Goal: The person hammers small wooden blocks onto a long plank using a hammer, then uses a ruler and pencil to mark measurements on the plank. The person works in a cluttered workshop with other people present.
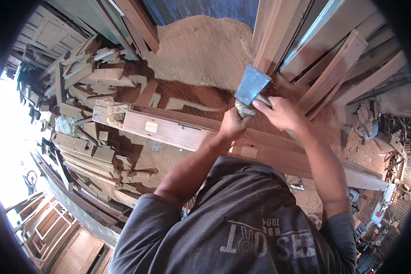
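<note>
My left hand [235, 123] is closed around the pale, lumpy lower end of a flat-bladed tool [252, 84]. Its broad blue-grey blade flares toward the far side, like a wide scraper; the exact kind is unclear. Just to the right, my right hand [284, 113] is closed on a grey rod-like piece [263, 100], whose rounded end sticks out by the blade's base. Whether the rod joins the tool I cannot tell. Both hands are close together above a long wooden beam [169, 134], which has light square patches on its near face.
Beyond the beam rises a large heap of sawdust [201, 50]. Stacked wood offcuts [100, 75] crowd the left. Tall planks [333, 73] lean at the far right, and another upright board [139, 23] stands at the far left. Cluttered items [374, 237] lie at the lower right.
</note>
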The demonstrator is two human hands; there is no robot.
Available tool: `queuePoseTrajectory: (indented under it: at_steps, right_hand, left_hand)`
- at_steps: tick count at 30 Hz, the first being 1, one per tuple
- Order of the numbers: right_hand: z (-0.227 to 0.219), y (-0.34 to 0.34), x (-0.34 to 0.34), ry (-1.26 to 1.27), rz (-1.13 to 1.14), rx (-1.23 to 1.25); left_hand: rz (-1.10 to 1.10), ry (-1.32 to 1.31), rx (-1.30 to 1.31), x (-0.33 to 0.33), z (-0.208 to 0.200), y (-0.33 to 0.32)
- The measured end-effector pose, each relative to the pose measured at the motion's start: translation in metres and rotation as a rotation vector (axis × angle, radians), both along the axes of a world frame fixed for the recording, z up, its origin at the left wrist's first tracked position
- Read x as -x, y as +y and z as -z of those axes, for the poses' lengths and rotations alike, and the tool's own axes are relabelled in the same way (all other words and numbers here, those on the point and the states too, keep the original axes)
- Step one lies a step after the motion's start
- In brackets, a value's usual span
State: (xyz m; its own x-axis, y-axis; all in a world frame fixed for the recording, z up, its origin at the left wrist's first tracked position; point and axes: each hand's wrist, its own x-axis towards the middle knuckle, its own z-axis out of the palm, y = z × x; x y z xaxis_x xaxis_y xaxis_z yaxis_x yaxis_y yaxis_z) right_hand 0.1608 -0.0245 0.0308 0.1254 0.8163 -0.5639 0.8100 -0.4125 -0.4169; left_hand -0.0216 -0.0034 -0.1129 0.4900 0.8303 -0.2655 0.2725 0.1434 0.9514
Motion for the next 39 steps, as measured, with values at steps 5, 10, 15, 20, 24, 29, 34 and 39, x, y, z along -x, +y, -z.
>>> queuePoseTrajectory:
  at_steps: [5, 10, 15, 20, 24, 29, 34, 39]
  right_hand:
    - [-0.001, 0.004, 0.0, 0.107, 0.249, -0.006]
    - [0.029, -0.027, -0.008, 0.305, 0.302, 0.074]
    - [0.02, -0.088, -0.007, 0.63, 0.586, 0.004]
    - [0.019, -0.175, -0.024, 0.71, 0.638, 0.037]
    - [0.02, -0.263, -0.036, 0.794, 0.686, 0.049]
    - [0.036, -0.355, -0.052, 0.844, 0.771, -0.01]
    - [0.037, -0.396, -0.052, 0.815, 0.821, 0.082]
    - [0.061, -0.435, -0.044, 0.823, 0.758, 0.037]
  left_hand:
    - [-0.034, -0.048, -0.02, -0.006, 0.025, 0.007]
    - [0.038, -0.049, -0.052, -0.002, 0.018, 0.007]
    - [0.216, 0.131, -0.237, 0.02, -0.042, 0.017]
    - [0.541, 0.627, -0.633, 0.077, -0.042, -0.064]
    - [0.906, 1.007, -0.254, 0.115, -0.034, -0.134]
    - [0.62, 0.994, -0.307, 0.092, -0.097, -0.154]
    - [0.551, 1.03, -0.252, 0.08, -0.079, -0.187]
    - [0.319, 0.751, -0.431, 0.084, -0.071, -0.211]
